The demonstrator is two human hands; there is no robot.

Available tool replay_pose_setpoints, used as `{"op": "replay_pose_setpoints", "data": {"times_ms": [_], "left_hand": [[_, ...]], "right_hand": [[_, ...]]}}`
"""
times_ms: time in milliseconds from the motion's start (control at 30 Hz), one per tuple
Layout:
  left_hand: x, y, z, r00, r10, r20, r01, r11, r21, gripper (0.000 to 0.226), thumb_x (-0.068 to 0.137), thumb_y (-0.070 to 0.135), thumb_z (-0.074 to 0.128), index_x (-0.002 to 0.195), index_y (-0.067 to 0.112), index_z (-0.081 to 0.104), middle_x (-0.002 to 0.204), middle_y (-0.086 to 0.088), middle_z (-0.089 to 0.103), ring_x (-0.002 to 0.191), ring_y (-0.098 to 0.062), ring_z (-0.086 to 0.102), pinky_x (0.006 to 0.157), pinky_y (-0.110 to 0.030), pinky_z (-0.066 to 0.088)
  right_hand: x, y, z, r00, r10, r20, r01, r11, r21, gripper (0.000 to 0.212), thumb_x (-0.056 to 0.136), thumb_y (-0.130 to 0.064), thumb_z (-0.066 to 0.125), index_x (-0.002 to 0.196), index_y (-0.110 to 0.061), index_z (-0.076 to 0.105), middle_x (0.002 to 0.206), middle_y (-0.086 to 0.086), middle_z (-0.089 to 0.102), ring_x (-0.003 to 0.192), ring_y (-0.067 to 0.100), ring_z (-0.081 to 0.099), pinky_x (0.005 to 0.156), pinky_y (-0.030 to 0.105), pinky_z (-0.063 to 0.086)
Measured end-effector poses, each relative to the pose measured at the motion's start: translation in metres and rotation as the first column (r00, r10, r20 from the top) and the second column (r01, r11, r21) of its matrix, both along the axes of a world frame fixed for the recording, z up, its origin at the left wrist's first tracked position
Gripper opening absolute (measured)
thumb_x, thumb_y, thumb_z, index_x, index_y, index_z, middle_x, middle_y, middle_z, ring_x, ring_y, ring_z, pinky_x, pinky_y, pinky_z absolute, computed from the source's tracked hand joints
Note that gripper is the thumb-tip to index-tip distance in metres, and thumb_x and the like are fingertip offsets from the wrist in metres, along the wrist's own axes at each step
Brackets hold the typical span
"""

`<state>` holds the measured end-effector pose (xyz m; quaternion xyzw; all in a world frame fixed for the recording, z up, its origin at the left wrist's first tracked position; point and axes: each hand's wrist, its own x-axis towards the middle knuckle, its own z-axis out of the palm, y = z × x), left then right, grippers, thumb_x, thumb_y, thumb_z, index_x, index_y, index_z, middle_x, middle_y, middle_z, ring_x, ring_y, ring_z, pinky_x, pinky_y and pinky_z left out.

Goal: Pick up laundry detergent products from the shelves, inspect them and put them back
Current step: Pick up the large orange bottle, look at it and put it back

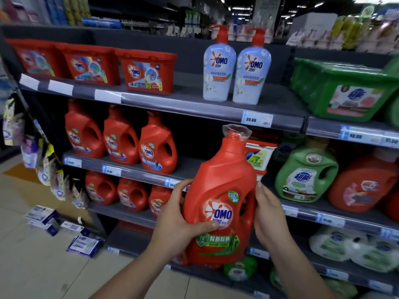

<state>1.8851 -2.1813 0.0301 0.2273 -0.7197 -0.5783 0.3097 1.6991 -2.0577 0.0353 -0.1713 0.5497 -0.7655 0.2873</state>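
Red OMO jug [220, 201], which I hold in front of the shelves, nearly upright with its top leaning slightly right. The front label faces me, clear film covers the cap, and the handle is on the right. My left hand [179, 219] grips its left flank with the thumb across the label. My right hand [269, 214] holds the handle side. Shelved behind are three matching red jugs [121, 137], red pod boxes [146, 71], two pale-blue pump bottles [235, 70], a green jug [306, 171] and a green pod box [349, 91].
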Motion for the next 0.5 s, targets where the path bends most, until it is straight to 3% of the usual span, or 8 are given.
{"op": "replay_pose_setpoints", "data": {"times_ms": [133,200,333,400,500], "left_hand": [[0.008,-0.028,0.003,1.000,0.007,0.013,-0.007,1.000,-0.006,0.101,0.048,0.051,0.101,0.134,0.054,0.049,0.106,0.019,0.076,0.091,-0.008,0.078,0.074,-0.031,0.065],[0.012,-0.047,0.003,1.000,-0.014,-0.025,0.016,0.996,0.092,0.091,0.052,0.041,0.101,0.130,0.051,0.055,0.107,0.012,0.079,0.092,-0.013,0.080,0.071,-0.029,0.065],[0.015,-0.084,0.000,0.995,-0.046,-0.093,0.077,0.926,0.368,0.067,0.059,0.028,0.095,0.121,0.036,0.070,0.110,-0.009,0.081,0.097,-0.031,0.079,0.074,-0.037,0.065],[0.015,-0.098,-0.005,0.993,-0.067,-0.095,0.104,0.879,0.465,0.057,0.062,0.030,0.092,0.116,0.027,0.075,0.115,-0.018,0.078,0.099,-0.036,0.078,0.080,-0.045,0.064],[0.016,-0.114,-0.013,0.994,-0.075,-0.079,0.106,0.850,0.516,0.057,0.059,0.036,0.094,0.112,0.020,0.078,0.114,-0.020,0.078,0.100,-0.039,0.077,0.078,-0.044,0.063]], "right_hand": [[0.008,-0.024,0.002,0.999,0.049,-0.001,-0.049,0.998,-0.030,0.038,0.103,-0.040,0.054,0.122,-0.014,0.075,0.114,0.012,0.080,0.105,0.028,0.076,0.090,0.038,0.062],[0.008,-0.033,0.006,0.995,0.092,-0.032,-0.093,0.996,-0.017,0.031,0.106,-0.027,0.055,0.127,-0.015,0.073,0.114,0.011,0.079,0.101,0.024,0.073,0.092,0.038,0.060],[0.011,-0.049,0.018,0.987,0.131,-0.091,-0.128,0.991,0.039,0.040,0.102,0.004,0.056,0.133,-0.018,0.069,0.106,0.010,0.081,0.087,0.018,0.075,0.077,0.028,0.063],[0.013,-0.054,0.021,0.983,0.150,-0.110,-0.147,0.988,0.039,0.042,0.100,0.009,0.056,0.131,-0.017,0.068,0.107,0.013,0.082,0.089,0.019,0.078,0.077,0.027,0.064],[0.017,-0.062,0.023,0.979,0.149,-0.139,-0.147,0.989,0.031,0.043,0.098,0.007,0.061,0.135,-0.014,0.064,0.111,0.016,0.081,0.096,0.022,0.079,0.081,0.029,0.065]]}}
